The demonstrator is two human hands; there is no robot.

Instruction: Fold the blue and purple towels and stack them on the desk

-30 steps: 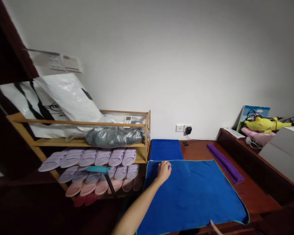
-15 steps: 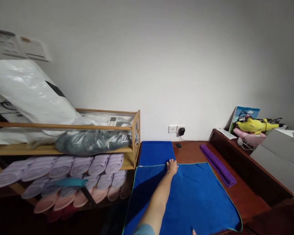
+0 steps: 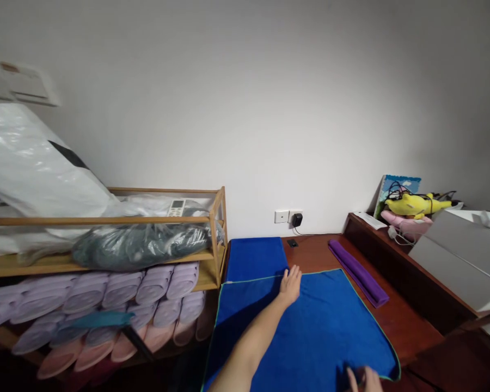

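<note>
My left hand reaches out over a blue cloth with a light green edge, spread on the wooden desk. Its fingers are stretched out near the cloth's far edge, holding nothing. At the bottom of the view, low over the near right part of the cloth, is my right hand, slightly blurred and partly cut off by the frame; its visible fingers are apart. Beyond the far edge lies a second, folded blue cloth. To the right, a folded purple cloth rests on the desk.
A wooden rack on the left holds bagged items, a remote control and rows of slippers. A black plug sits in the wall socket. On the raised right ledge are a yellow plush toy and grey boxes.
My left hand has shifted slightly right, its fingers straighter. More of my right hand has come into view at the bottom right. The camera view has turned slightly right.
</note>
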